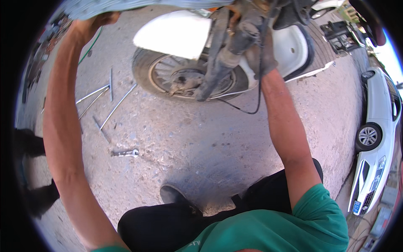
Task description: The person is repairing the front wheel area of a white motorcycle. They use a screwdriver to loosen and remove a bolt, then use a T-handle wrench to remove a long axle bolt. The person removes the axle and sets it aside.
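Observation:
A scooter's front wheel (152,79), white mudguard (172,33) and grimy fork tube (226,59) fill the upper middle. My left hand (94,24) is raised at the upper left, fingers partly hidden and curled at the edge of a pale blue ribbed piece (142,4); what it grips is unclear. My right hand (262,59), darkened with grime, reaches in just right of the fork, beside a white body panel (289,50); its fingers are hidden. A black cable (259,101) loops down by that arm.
Several T-handle wrenches (119,105) and a spanner (126,153) lie on the concrete ground (201,138) at left. Another person's dark-clad legs or feet (35,143) show at the left edge. A white car (373,159) stands at right. My bent legs (147,227) are below.

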Demonstrator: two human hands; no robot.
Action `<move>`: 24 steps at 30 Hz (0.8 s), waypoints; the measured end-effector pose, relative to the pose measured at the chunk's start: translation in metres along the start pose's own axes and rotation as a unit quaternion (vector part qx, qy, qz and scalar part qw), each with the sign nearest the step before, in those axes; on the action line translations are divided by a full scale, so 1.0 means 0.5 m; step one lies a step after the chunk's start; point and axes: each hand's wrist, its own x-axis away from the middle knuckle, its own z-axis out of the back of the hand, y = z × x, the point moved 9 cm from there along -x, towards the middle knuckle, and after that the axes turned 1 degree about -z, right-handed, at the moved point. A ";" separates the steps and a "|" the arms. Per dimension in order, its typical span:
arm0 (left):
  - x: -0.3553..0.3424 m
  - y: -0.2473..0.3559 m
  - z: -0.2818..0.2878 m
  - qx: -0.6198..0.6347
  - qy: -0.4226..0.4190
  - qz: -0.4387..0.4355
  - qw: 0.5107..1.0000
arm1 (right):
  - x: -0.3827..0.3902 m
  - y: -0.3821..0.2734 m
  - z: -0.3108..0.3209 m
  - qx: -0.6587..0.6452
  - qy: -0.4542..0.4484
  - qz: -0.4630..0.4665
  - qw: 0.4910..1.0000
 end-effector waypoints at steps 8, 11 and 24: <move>-0.109 -0.077 -0.034 -0.001 -0.025 0.026 0.999 | 0.012 0.006 0.025 0.039 0.038 -0.162 0.985; -0.128 -0.091 -0.028 -0.005 -0.020 0.036 0.999 | 0.008 -0.001 0.023 0.032 0.044 -0.149 0.987; -0.155 -0.125 -0.019 -0.010 -0.017 0.053 0.998 | 0.013 0.008 0.019 0.028 0.044 -0.207 0.977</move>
